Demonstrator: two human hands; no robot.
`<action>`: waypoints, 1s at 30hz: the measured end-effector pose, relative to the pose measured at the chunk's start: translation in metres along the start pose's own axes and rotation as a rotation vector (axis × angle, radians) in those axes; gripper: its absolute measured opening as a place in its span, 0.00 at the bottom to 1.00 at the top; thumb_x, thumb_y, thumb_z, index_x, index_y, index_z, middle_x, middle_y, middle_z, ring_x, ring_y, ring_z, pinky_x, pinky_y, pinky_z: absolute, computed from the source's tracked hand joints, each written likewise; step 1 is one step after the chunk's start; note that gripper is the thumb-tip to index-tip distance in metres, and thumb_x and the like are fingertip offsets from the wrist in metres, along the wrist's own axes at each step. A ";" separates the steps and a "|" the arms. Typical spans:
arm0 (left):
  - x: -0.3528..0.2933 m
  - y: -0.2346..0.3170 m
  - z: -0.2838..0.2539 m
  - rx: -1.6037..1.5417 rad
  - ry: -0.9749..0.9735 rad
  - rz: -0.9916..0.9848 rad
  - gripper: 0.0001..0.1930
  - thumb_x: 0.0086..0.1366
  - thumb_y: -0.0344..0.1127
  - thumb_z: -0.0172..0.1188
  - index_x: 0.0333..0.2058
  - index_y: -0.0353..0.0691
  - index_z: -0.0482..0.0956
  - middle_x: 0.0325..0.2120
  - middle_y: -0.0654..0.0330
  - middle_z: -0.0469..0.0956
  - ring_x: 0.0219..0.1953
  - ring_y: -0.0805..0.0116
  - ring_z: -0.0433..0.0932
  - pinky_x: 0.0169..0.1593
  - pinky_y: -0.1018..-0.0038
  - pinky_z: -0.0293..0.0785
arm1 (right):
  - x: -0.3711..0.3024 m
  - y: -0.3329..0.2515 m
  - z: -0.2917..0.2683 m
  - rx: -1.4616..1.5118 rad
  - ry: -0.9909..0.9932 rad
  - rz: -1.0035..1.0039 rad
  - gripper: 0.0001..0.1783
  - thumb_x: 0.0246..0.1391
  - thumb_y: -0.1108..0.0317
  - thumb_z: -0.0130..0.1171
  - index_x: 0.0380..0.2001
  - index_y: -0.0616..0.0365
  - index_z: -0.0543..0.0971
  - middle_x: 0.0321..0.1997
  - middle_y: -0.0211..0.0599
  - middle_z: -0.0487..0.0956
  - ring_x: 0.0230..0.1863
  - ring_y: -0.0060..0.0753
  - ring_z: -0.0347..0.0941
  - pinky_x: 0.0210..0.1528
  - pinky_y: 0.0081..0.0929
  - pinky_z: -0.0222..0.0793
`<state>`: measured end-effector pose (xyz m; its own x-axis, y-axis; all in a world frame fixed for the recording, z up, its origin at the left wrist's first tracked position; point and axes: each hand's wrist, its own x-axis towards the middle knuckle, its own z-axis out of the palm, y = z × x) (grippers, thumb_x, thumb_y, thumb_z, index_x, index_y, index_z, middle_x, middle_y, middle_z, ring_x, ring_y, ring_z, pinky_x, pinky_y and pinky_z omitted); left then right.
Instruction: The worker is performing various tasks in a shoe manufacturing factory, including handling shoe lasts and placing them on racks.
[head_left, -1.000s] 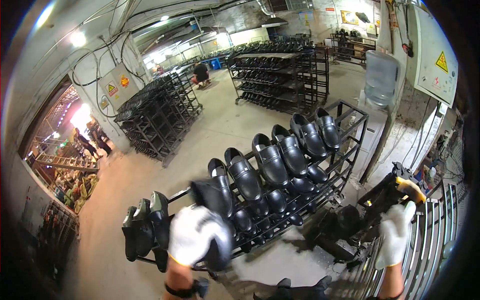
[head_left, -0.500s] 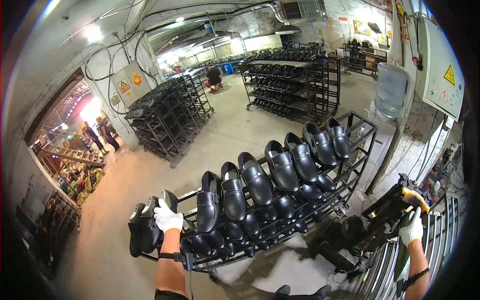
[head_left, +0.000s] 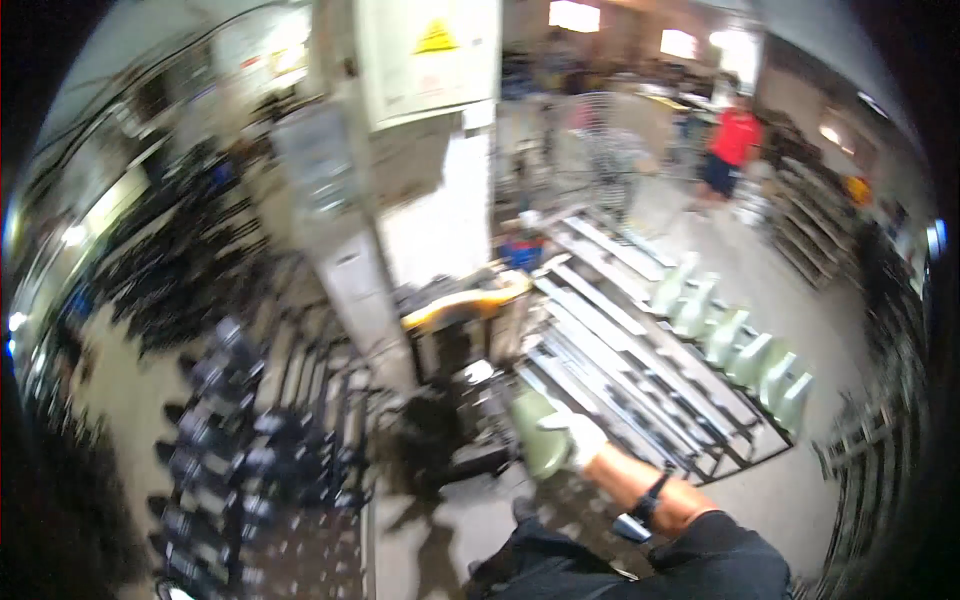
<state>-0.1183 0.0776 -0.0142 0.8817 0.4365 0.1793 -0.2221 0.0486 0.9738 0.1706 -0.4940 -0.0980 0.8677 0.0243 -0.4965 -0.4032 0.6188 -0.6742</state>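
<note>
My right hand (head_left: 583, 440), in a white glove, is closed round a pale green shoe last (head_left: 540, 430). It holds the last in front of my body, beside a dark machine (head_left: 455, 410) with a curved yellow part (head_left: 465, 303) on top. To the right of the hand stands a low rack of metal bars (head_left: 620, 370), where several similar green lasts (head_left: 725, 335) are lined up along the far right side. My left hand does not show. Motion smears the whole picture.
Black shoes (head_left: 205, 450) fill a rack on the left. Behind the machine are a water dispenser bottle (head_left: 318, 160) and a white electrical box (head_left: 430, 55). A person in a red top (head_left: 735, 140) stands at the back right, near shelving (head_left: 810, 220).
The view has swung far to the right, so the shoe rack now lies at the left. My left hand has gone out of view. My right hand has left the machine's yellow part.
</note>
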 end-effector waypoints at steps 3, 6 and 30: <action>0.053 -0.018 0.074 0.041 -0.129 -0.030 0.22 0.73 0.30 0.54 0.63 0.33 0.76 0.52 0.59 0.83 0.50 0.74 0.81 0.48 0.77 0.79 | -0.029 -0.076 0.014 0.232 -0.128 -0.114 0.34 0.57 0.70 0.66 0.67 0.65 0.73 0.55 0.54 0.83 0.53 0.54 0.83 0.62 0.52 0.79; 0.091 0.063 0.225 0.141 -0.178 -0.025 0.22 0.76 0.28 0.54 0.66 0.32 0.74 0.56 0.60 0.82 0.52 0.78 0.79 0.47 0.80 0.77 | -0.017 -0.154 -0.011 0.487 -0.285 -0.392 0.30 0.58 0.70 0.63 0.64 0.67 0.72 0.52 0.55 0.83 0.52 0.56 0.83 0.59 0.54 0.82; 0.090 -0.115 0.460 -0.483 -0.546 -0.710 0.33 0.76 0.35 0.56 0.75 0.36 0.58 0.65 0.54 0.73 0.63 0.58 0.76 0.70 0.62 0.70 | 0.003 -0.126 0.092 -1.156 0.089 -0.474 0.67 0.51 0.43 0.76 0.81 0.65 0.50 0.75 0.65 0.69 0.76 0.56 0.68 0.76 0.38 0.63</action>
<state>0.1782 -0.3022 -0.0460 0.9181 -0.2985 -0.2607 0.3884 0.5474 0.7412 0.2510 -0.4992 0.0353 0.9925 -0.0931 -0.0786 -0.1148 -0.4993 -0.8588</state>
